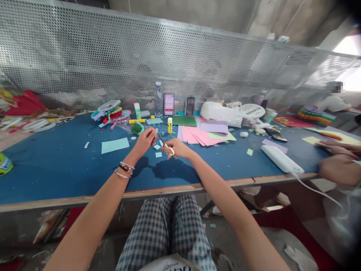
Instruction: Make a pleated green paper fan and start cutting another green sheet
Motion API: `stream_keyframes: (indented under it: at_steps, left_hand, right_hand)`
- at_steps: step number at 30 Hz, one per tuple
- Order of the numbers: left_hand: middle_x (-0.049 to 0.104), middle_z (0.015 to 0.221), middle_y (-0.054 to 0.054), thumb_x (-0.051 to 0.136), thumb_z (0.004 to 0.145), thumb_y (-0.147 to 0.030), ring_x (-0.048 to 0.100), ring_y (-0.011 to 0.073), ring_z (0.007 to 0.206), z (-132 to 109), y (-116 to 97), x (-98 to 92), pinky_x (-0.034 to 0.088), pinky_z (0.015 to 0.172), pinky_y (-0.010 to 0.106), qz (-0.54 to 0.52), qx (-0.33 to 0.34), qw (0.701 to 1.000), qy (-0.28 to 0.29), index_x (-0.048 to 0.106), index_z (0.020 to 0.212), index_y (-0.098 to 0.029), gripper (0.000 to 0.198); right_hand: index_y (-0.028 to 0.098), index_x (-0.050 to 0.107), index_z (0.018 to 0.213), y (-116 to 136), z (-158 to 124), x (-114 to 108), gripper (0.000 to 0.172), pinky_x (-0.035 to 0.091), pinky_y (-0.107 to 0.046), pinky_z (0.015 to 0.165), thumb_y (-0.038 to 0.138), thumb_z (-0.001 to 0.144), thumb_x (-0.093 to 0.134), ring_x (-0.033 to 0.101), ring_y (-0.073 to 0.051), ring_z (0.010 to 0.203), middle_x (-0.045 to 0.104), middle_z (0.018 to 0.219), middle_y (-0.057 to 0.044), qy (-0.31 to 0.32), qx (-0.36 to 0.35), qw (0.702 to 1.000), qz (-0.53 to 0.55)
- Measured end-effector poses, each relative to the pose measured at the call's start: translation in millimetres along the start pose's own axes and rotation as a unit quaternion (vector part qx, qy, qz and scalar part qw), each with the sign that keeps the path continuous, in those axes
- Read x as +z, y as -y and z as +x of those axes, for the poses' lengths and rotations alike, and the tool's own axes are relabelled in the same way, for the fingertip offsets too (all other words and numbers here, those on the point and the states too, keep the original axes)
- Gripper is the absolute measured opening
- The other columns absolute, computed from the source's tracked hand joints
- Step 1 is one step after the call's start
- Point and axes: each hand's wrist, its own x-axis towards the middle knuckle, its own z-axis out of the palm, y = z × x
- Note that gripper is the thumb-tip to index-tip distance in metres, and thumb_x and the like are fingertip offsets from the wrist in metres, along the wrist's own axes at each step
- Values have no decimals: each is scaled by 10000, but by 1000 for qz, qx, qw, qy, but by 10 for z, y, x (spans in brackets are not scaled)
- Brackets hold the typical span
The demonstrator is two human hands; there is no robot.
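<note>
My right hand (pixel 178 148) is closed around the cream handle of a pair of scissors (pixel 161 139), whose dark blades point up and left. Just left of the blade tips, my left hand (pixel 146 140) is pinched closed; what its fingertips hold is too small to make out. Below the blades, small light-blue paper pieces (pixel 158 154) lie on the blue tabletop (pixel 84 169). A larger light-blue paper sheet (pixel 115 145) rests left of my left hand. Behind my hands stands a yellow glue stick (pixel 169 125).
Pink paper sheets (pixel 200 136) lie right of the glue stick. At the back are a water bottle (pixel 158 99), two phones, a white plastic bag (pixel 221 113) and a colourful paper bundle (pixel 111 113). A white power strip (pixel 282 159) is near a co-worker's hand (pixel 340 165) at right.
</note>
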Motion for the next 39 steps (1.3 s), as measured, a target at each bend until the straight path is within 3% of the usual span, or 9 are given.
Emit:
stream_keyframes:
  at_steps: [13, 19, 23, 33, 39]
  left_hand:
    - [369, 459, -60, 472, 887, -438, 348, 81, 410, -9, -20, -26, 312, 431, 221, 7, -12, 1000, 21, 407, 631, -197, 358]
    - [374, 464, -56, 469, 883, -455, 354, 85, 407, -16, -23, -26, 317, 432, 229, 10, -11, 1000, 17, 397, 624, -199, 370]
    - [377, 469, -55, 466, 881, -459, 355, 85, 407, -13, -7, -24, 312, 432, 230, 20, -8, 1000, 11, 392, 621, -200, 374]
    - [383, 471, -57, 450, 887, -454, 368, 91, 424, -30, -51, -6, 326, 458, 231, 48, 2, 999, -13, 391, 624, -201, 370]
    - [387, 485, -61, 437, 892, -460, 370, 86, 420, -25, -45, -4, 327, 456, 228, 38, -1, 999, -37, 383, 626, -201, 375]
  right_hand:
    - [153, 507, 555, 19, -19, -20, 359, 320, -185, 359, 442, 738, 615, 433, -75, 345, 499, 407, 41, 3, 17, 1000, 0]
    - [160, 469, 531, -4, -8, -42, 349, 344, -183, 414, 408, 758, 561, 530, -108, 429, 443, 420, 47, 3, -3, 1000, -22]
    - [159, 458, 529, -43, 14, -44, 323, 396, -192, 481, 374, 753, 547, 575, -120, 494, 451, 473, 41, -7, -9, 999, -32]
    - [161, 476, 533, -55, 25, -47, 304, 427, -202, 477, 367, 739, 560, 581, -127, 499, 467, 498, 31, -20, 0, 999, -28]
    - [160, 453, 519, -27, 23, -31, 362, 385, -185, 446, 413, 748, 575, 582, -128, 483, 444, 451, 39, -49, -9, 998, -32]
